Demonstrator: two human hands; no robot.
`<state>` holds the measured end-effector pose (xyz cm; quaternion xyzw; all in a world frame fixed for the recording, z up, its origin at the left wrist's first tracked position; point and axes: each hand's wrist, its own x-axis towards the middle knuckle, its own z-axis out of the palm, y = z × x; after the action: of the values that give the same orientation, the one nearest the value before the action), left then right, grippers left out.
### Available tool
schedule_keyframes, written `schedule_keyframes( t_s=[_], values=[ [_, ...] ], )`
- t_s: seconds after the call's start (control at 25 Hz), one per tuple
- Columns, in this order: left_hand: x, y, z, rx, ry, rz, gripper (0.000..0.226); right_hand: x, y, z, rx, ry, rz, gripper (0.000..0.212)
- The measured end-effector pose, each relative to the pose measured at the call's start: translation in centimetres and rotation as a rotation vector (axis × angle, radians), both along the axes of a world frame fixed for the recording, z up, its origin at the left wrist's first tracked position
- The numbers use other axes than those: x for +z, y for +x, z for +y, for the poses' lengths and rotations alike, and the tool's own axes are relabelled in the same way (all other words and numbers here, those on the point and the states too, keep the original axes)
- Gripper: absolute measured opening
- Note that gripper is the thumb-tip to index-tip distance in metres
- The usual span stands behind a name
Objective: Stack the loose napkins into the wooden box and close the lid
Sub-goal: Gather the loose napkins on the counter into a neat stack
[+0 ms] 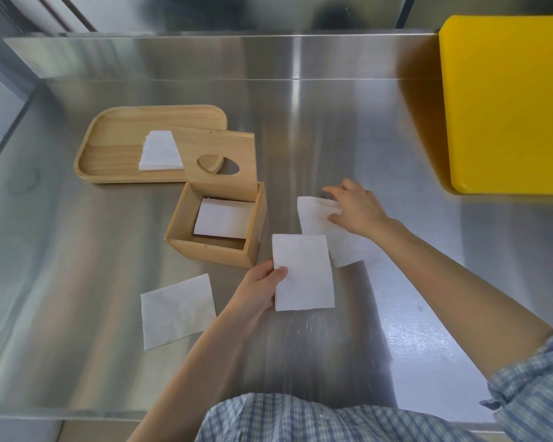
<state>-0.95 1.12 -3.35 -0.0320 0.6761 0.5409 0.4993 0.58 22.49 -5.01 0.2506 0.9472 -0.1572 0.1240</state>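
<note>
The wooden box stands open in the middle of the steel table, its lid with an oval hole tilted up at the back. A white napkin lies inside it. My left hand pinches the left edge of a folded napkin just right of the box. My right hand rests on another napkin farther right, fingers curled over its top edge. A third loose napkin lies flat at the front left.
A wooden tray behind the box holds a small pile of napkins. A thick yellow board occupies the back right corner. The steel table has a raised back edge and a front edge near my body.
</note>
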Motion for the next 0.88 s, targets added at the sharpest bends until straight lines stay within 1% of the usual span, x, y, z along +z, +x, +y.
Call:
schedule_keyframes(
  t_s=[0.12,0.24,0.32,0.48,0.56,0.68,0.76,0.88],
  values=[
    [0.1,0.3,-0.2,-0.003,-0.001,0.0,0.015,0.1,-0.1,-0.7,0.006,0.059,0.038,0.035],
    [0.2,0.4,-0.5,0.003,0.015,-0.001,0.017,0.6,0.5,-1.4,-0.019,0.048,0.073,0.027],
    [0.2,0.7,-0.7,0.011,0.029,-0.002,0.017,1.6,1.1,-1.8,-0.108,-0.031,0.132,0.023],
    [0.2,1.2,-1.2,0.021,0.028,-0.006,0.013,3.7,3.1,-3.6,-0.3,-0.266,0.311,0.015],
    [0.2,1.6,-1.6,0.025,0.05,-0.014,0.014,4.8,4.5,-4.8,-0.417,-0.435,0.412,0.02],
    [0.4,2.2,-2.1,0.016,0.089,-0.021,0.014,6.4,6.8,-7.1,-0.577,-0.848,0.592,0.02],
    [0.5,2.6,-2.3,0.012,0.117,-0.025,0.017,6.8,8.1,-9.0,-0.585,-1.047,0.631,0.018],
    [0.6,3.1,-2.6,0.016,0.184,-0.018,0.025,6.6,9.2,-11.5,-0.533,-1.313,0.614,0.016]
  ],
)
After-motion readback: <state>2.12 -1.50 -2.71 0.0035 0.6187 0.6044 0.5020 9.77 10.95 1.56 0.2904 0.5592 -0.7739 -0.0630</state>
